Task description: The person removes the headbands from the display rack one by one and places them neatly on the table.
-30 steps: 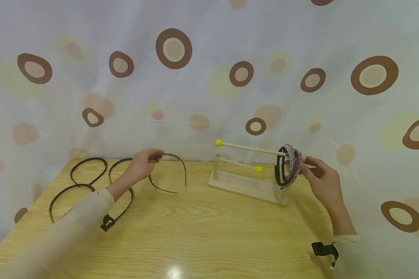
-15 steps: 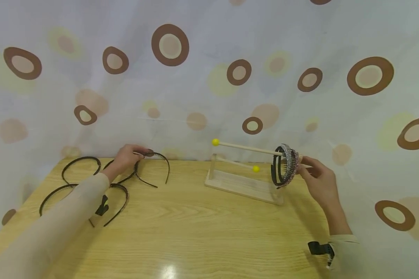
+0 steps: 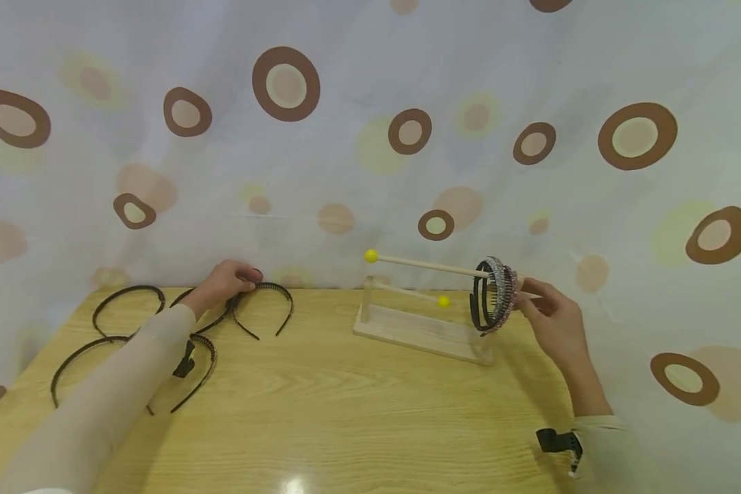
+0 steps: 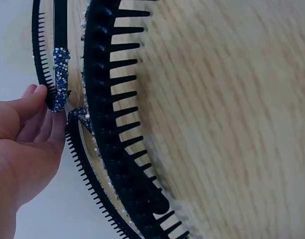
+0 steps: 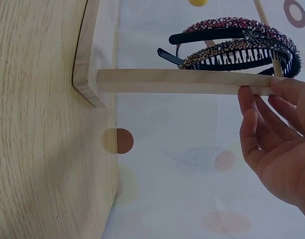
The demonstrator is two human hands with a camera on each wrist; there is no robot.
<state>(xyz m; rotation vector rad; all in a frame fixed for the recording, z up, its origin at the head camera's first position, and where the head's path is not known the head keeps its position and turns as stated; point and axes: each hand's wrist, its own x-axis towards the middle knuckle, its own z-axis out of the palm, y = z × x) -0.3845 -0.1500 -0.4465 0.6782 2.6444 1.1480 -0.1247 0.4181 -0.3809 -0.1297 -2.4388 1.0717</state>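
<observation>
My left hand (image 3: pixel 222 281) is at the back left of the table, pinching a black toothed headband (image 3: pixel 291 307) by its top. In the left wrist view, blue glitter (image 4: pixel 61 74) shows on that headband beside the thumb and fingers. At the right, my right hand (image 3: pixel 556 322) grips the top of the wooden stand's post (image 5: pixel 182 81). Several glittery headbands (image 3: pixel 501 291), silver and pink, hang together on the stand's upper rod (image 3: pixel 426 265) near this hand. The rod ends in a yellow ball (image 3: pixel 370 256).
More black headbands lie at the left of the table: one at the back (image 3: pixel 126 289), one nearer the front (image 3: pixel 77 353), and one partly under the left sleeve (image 3: pixel 212 360). A lower rod with a yellow ball (image 3: pixel 444 301) sits above the stand's base (image 3: pixel 420 334). A patterned curtain (image 3: pixel 346 171) hangs behind.
My left hand has moved left with the headband, which has come down beside the others on the table. The right hand keeps its grip on the stand; the view has shifted slightly.
</observation>
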